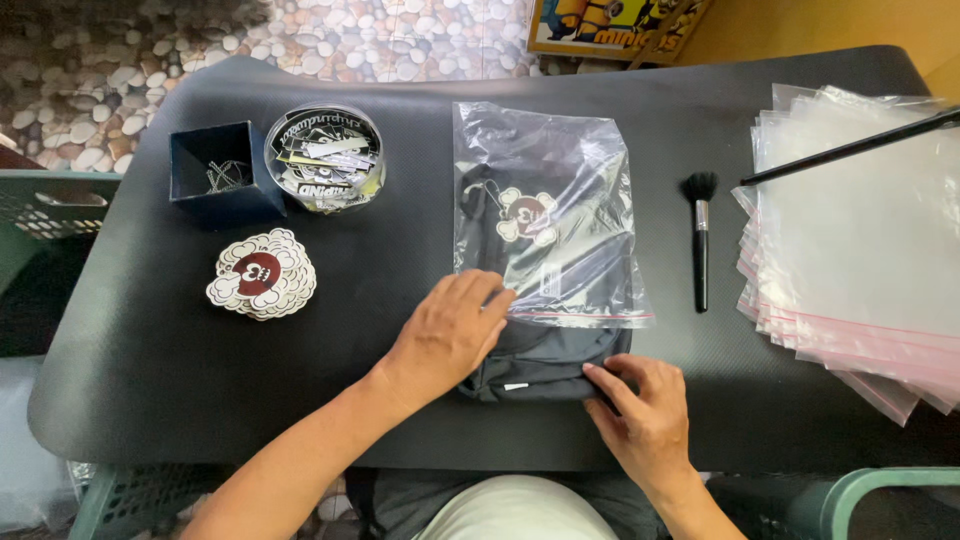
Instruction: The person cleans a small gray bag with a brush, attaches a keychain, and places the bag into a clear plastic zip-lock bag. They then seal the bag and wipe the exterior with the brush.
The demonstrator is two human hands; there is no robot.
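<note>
Nearest, the right hand (648, 417) pinches the bottom corner of a folded black cloth garment (545, 365) at the mat's near edge. The left hand (450, 335) lies flat on it, fingers spread. Its upper half sits inside a clear zip-top plastic bag (545, 215). Beyond, right, lies a black makeup brush (700, 240).

Left grip (447, 335) and right grip (645, 410): bare, no gloves, rings or watch seen. Both forearms uncovered, no sleeves shown. Pale, light-coloured garment seen at lower edge, between arms; dark grey cloth beside it.
</note>
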